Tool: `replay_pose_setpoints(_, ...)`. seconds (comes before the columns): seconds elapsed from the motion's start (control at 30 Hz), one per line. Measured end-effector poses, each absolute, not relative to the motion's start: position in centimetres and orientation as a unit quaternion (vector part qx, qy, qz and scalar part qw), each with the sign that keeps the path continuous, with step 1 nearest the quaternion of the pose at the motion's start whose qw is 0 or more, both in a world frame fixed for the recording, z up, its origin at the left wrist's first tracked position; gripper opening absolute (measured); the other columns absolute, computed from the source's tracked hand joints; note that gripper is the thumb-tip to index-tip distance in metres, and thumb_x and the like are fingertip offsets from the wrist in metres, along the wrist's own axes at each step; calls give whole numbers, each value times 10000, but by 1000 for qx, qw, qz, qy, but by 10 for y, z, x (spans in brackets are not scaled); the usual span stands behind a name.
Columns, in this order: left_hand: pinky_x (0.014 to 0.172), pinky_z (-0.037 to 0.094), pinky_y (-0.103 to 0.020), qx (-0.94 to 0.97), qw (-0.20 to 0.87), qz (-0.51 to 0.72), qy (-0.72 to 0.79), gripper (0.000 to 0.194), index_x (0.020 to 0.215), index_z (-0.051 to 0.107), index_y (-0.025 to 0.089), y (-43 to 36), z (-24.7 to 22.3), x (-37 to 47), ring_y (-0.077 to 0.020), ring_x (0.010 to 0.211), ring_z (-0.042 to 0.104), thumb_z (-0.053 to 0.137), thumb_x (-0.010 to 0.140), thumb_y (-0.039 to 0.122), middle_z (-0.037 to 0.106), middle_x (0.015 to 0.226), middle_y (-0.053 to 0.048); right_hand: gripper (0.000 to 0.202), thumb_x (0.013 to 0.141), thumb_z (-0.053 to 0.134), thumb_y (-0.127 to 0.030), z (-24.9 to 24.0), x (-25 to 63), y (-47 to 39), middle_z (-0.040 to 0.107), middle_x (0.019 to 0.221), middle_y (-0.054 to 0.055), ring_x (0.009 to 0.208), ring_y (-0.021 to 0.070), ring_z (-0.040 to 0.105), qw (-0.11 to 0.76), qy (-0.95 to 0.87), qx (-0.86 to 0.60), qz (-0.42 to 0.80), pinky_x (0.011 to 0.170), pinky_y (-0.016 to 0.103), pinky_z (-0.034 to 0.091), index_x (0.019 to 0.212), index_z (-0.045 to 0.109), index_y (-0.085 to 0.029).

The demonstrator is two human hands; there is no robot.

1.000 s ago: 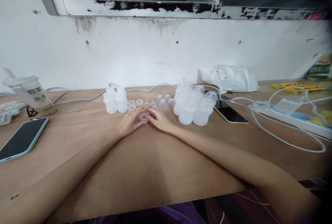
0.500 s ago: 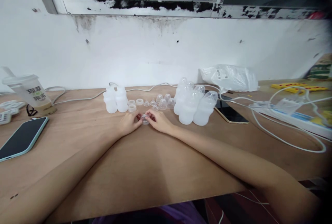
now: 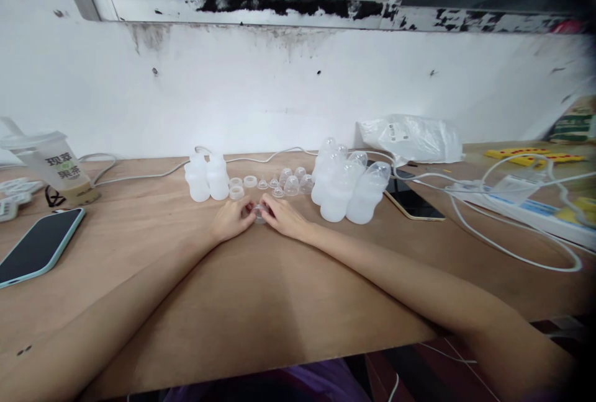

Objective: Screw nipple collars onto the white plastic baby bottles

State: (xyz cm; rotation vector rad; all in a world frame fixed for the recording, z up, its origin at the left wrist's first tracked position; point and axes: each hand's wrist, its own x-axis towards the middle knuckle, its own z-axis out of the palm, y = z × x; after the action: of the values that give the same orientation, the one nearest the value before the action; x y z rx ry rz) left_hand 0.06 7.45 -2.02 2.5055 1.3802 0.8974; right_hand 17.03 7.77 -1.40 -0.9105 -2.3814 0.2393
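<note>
Translucent plastic collar ring (image 3: 259, 216) sits mid-table between the left hand (image 3: 231, 219) and right hand (image 3: 286, 218), both pinching it with curled fingers. Just beyond lie three more rings (image 3: 236, 192), three bottle nipples (image 3: 278, 192) and four domed caps (image 3: 291, 187). Two frosted bottles (image 3: 199, 185) stand left, at least four dome-capped bottles (image 3: 335, 199) right. Brown tabletop (image 3: 261, 303) spreads between the forearms to its front edge.

Brown wooden bench (image 3: 261, 303): smooth. Small clear round plastic piece (image 3: 259, 218): smooth. White frosted plastic bottles (image 3: 218, 180): matt. Clear plastic dome covers (image 3: 291, 186): glossy. White plastic bag (image 3: 414, 139): crinkled, shiny. White window frame (image 3: 139, 7): rough, flaking.
</note>
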Motion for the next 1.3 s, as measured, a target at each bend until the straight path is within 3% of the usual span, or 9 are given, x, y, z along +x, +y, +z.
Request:
replay_pose_setpoints(0.27,528,385,-213,829,134,336,426,90,768,481,171,72,-20,4,-96,570,494,475,710,238,542,662,16,94,724,395,-161,-17,170,80,450,676,-21,579,104,408,296,-878,-356,124,549,218,296,812,379,-189)
replay_pose_setpoints(0.57,525,387,-216,834,133,330,422,88,755,462,169,73,-18,5,-99,564,481,465,717,248,516,631,19,102,722,379,-125,-18,165,80,468,675,-12,586,107,412,328,-851,-387,139,554,220,297,806,402,-179)
replay_pose_setpoints(0.73,562,403,-220,826,135,334,432,139,776,482,173,71,-19,3,-100,592,500,508,679,269,550,692,18,84,751,405,-196,-15,170,79,483,692,-9,599,105,432,311,-868,-350,164,569,224,318,830,423,-174)
replay_pose_setpoints(1.0,548,388,-220,826,116,314,453,194,817,502,172,71,-19,3,-100,576,495,541,648,257,566,709,19,186,694,460,-179,-14,173,77,506,701,-17,593,98,447,305,-869,-341,187,557,214,334,879,437,-181)
replay_pose_setpoints(1.3,516,377,-205,809,107,345,464,137,778,473,173,71,-19,8,-88,551,479,519,653,206,537,662,31,200,710,444,-172,-15,169,76,522,703,-12,594,100,459,319,-862,-355,169,578,218,346,909,452,-180)
